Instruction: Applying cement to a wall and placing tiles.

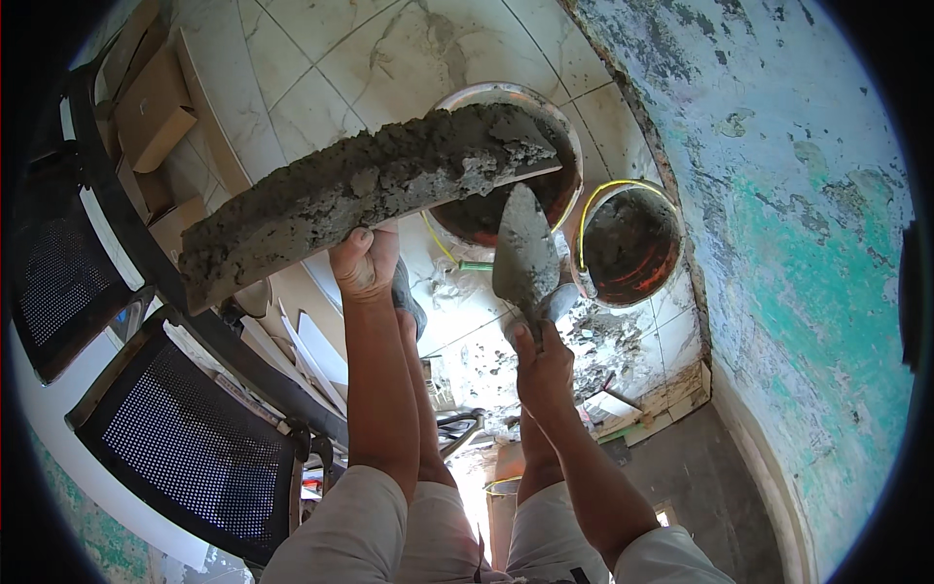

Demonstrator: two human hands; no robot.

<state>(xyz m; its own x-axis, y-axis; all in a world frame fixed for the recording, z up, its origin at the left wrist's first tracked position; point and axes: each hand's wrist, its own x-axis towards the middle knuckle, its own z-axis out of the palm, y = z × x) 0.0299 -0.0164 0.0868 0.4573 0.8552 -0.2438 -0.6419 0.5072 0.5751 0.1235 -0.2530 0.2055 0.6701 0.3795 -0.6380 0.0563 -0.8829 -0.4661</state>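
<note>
A long board coated in wet grey mortar point(370, 185) stretches across the upper middle, its right end over a large bucket point(574, 161). My left hand point(366, 263) grips the board from below near its middle, fingers partly hidden behind it. In my right hand point(541, 368) is a trowel point(526, 248), its mortar-smeared blade pointing up, just below the board's right end. The fingers are closed round its handle. Inside the large bucket, mostly hidden by the board, sits dark mortar.
A smaller bucket point(632, 243) with a yellow rim stands by the peeling blue-green wall point(798, 234). Mortar crumbs point(623, 341) litter the tiled floor point(321, 58). Black perforated chairs point(195, 428) and cardboard boxes point(153, 107) line the left side.
</note>
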